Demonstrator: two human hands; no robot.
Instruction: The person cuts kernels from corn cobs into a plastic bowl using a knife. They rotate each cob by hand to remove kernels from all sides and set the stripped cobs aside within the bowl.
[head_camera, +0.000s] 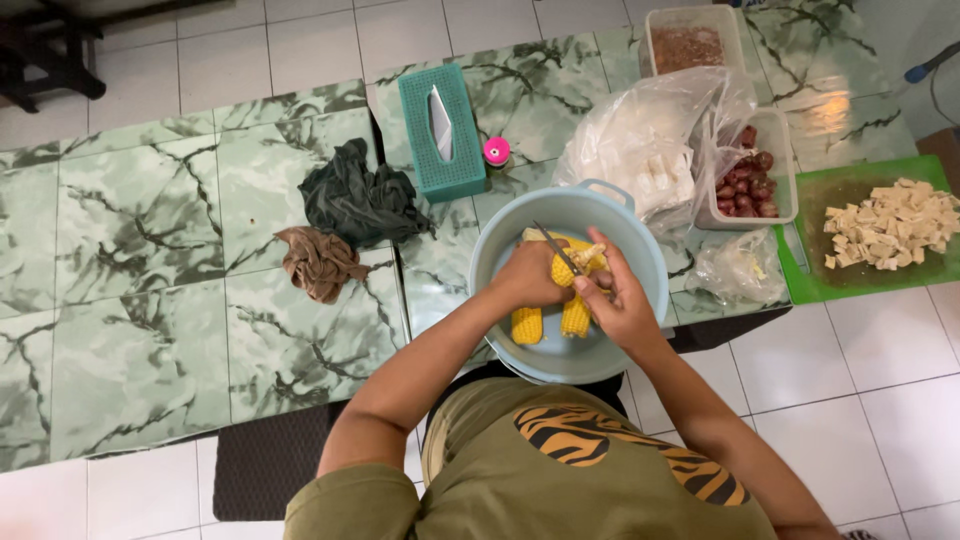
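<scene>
Your left hand (528, 275) clamps a corn cob (566, 268) over the pale blue basin (640, 240); your right hand (620, 305) grips a knife (556, 247), shaving kernels. Two cobs (550, 320) lie inside the basin. Judging by this, rotate the cob next.

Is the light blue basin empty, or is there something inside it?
Not empty. The basin holds yellow corn cobs, and the left hand grips one cob over it while the right hand works a knife.
</scene>
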